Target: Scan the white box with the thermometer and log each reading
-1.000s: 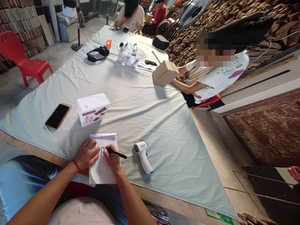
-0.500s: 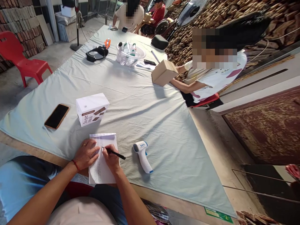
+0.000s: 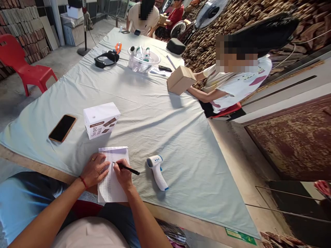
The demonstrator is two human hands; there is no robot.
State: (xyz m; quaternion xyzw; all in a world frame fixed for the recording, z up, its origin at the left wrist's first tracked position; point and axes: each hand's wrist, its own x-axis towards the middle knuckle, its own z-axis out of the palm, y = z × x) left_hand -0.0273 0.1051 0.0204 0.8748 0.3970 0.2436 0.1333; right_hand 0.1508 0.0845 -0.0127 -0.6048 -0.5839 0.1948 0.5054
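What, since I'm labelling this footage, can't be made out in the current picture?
Paper, head view: writing too small to read, partly covered by the left hand.
Pen, head view: tip, by the right hand, too small to tell whether it touches.
Red chair, head view: back cut off by the left edge.
Cardboard box, head view: far side hidden by its near faces.

Head-height view down across table

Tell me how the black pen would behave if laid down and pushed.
The pen would probably roll, as it looks slim and rounded. It is likely light, being so slender, and seems stiff rather than floppy, sticking straight out from the right hand.
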